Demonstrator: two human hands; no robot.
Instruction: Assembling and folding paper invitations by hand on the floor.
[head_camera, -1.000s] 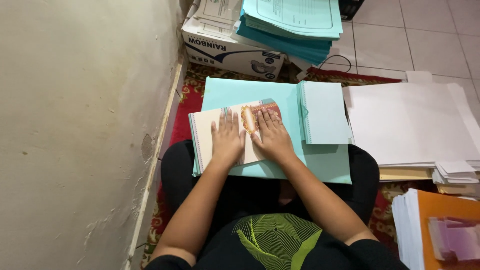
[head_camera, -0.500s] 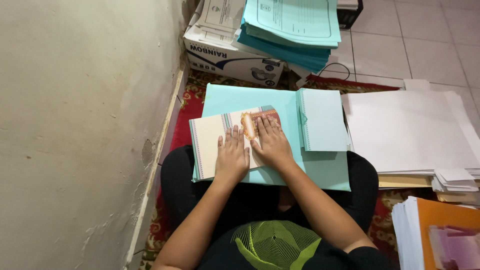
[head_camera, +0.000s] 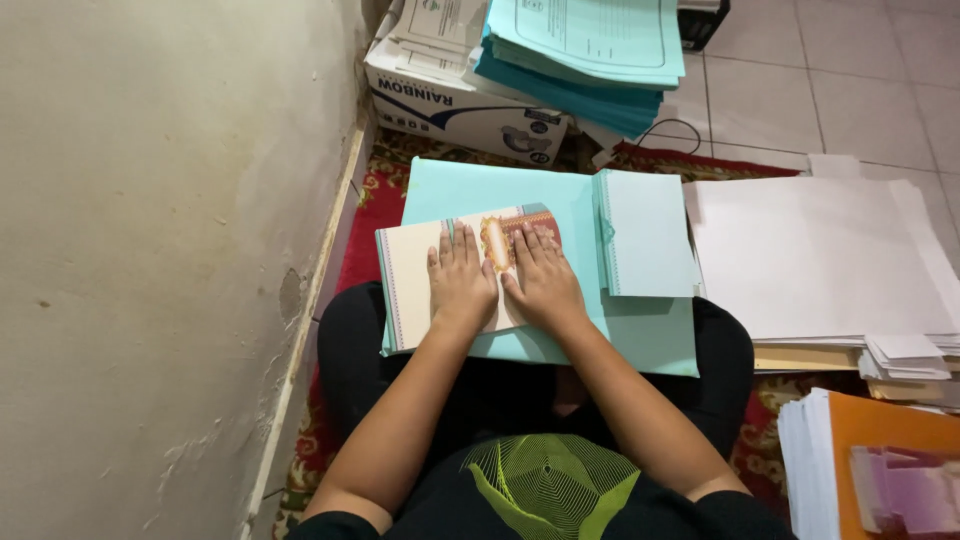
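A person sat on the floor beside a pale wall (head_camera: 150, 250), seen from above. Both hands lay flat, palms down and fingers spread, side by side on a cream booklet (head_camera: 410, 290) with an orange and red ornament on its cover. The left hand (head_camera: 461, 285) and the right hand (head_camera: 540, 285) gripped nothing; they pressed on the cover, thumbs nearly touching. The booklet rested on a light blue folder (head_camera: 640, 340) across the person's lap. A smaller stack of light blue sheets (head_camera: 645, 235) lay on the folder to the right. White paper sheets (head_camera: 810, 260) lay further right. A cardboard box (head_camera: 450, 105) carrying teal papers (head_camera: 590, 45) stood ahead.
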